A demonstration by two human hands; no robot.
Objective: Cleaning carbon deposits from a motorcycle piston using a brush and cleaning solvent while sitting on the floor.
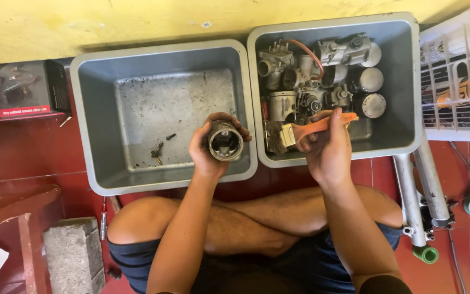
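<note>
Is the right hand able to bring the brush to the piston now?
Probably yes. The right hand holds the brush beside the piston in the left hand, with nothing between them.

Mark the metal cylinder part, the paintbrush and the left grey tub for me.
metal cylinder part (225, 141), head view, on its open end.
paintbrush (276, 137), head view, on its bristles.
left grey tub (91, 120), head view, on its left wall.

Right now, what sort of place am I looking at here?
Probably a small engine repair workshop, with the work done on the floor. A grey tub holds greasy carburettors, the left hand holds a piston, and the right hand grips a paintbrush.
</note>
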